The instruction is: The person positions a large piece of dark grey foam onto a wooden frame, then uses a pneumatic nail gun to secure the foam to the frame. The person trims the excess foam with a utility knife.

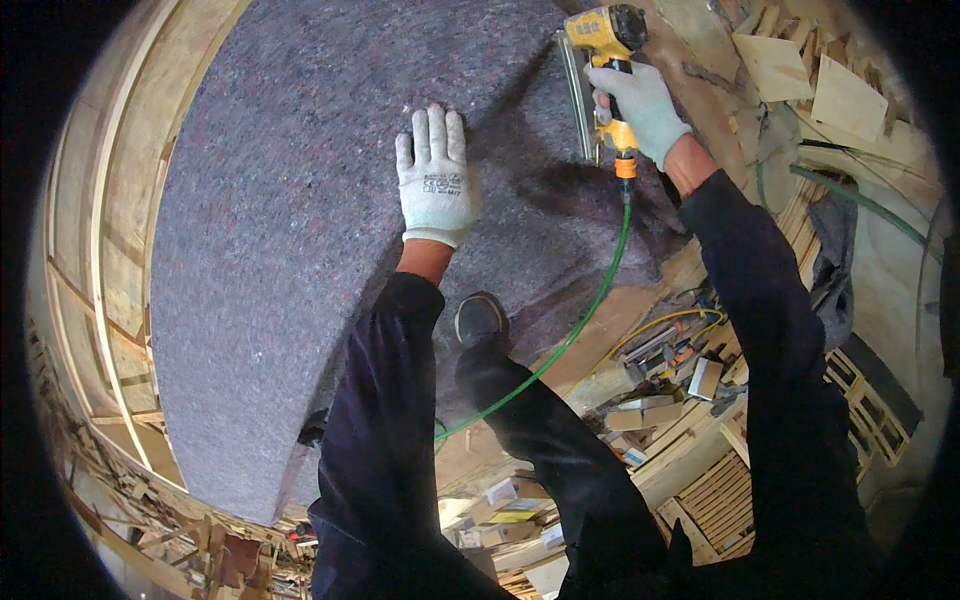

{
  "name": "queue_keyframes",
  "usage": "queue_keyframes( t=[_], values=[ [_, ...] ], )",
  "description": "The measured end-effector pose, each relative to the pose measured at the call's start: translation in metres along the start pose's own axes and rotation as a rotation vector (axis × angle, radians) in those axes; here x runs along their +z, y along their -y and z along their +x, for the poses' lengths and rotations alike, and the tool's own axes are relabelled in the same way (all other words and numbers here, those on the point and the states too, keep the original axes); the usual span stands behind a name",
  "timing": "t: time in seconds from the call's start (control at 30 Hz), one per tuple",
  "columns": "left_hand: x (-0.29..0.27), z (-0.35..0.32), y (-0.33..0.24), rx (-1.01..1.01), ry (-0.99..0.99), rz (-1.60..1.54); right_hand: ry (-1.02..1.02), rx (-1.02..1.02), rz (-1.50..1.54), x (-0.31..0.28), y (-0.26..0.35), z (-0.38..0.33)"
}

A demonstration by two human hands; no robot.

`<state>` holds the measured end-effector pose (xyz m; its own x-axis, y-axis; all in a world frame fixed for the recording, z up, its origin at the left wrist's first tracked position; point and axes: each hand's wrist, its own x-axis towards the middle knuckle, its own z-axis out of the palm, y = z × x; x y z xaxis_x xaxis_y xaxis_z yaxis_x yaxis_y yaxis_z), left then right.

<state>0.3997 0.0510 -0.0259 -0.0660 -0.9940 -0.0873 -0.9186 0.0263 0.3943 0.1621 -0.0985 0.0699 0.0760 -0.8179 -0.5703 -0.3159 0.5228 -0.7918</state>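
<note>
A large sheet of grey-purple speckled felt (270, 230) spreads under both my arms, wrinkled toward its right side. My left hand (438, 180), in a white glove, lies flat on the felt with the fingers stretched out. Up to the right, my gloved right hand (640, 105) is wrapped round the grip of a yellow and black pneumatic stapler (603, 35). The tool is over the felt's right part; whether its nose touches the felt, I cannot tell. From the orange fitting at its base a green air hose (600, 295) curves down toward my legs.
A wooden frame (105, 250) curves along the left. My shoe (480, 318) is by the felt's lower folds. Cardboard boxes (645, 412), tools and a yellow cable (655, 322) lie at the lower right. Wood offcuts (845, 95) pile up at the upper right, near another green hose (860, 198).
</note>
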Motion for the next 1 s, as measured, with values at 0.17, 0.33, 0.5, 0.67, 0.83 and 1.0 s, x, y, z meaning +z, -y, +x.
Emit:
queue_keyframes(
  t=[0.17, 0.33, 0.5, 0.67, 0.83, 1.0],
  values=[
    [0.008, -0.003, 0.005, 0.044, -0.049, 0.043, 0.005, 0.008, -0.028, -0.003, 0.006, 0.005],
    [0.011, 0.0, 0.005, 0.051, -0.087, 0.061, 0.022, 0.012, -0.14, 0.006, 0.004, 0.011],
    [0.01, -0.001, 0.005, 0.064, -0.09, 0.081, -0.01, 0.02, -0.284, 0.014, 0.001, 0.008],
    [0.009, 0.0, 0.005, 0.067, -0.109, 0.059, 0.075, -0.041, -0.251, 0.024, -0.005, -0.013],
    [0.009, -0.002, 0.005, 0.056, -0.104, 0.057, 0.045, 0.078, -0.406, 0.049, -0.013, -0.021],
    [0.011, -0.003, 0.004, 0.024, -0.11, -0.023, 0.07, 0.016, -0.381, 0.054, -0.009, -0.036]
  ],
)
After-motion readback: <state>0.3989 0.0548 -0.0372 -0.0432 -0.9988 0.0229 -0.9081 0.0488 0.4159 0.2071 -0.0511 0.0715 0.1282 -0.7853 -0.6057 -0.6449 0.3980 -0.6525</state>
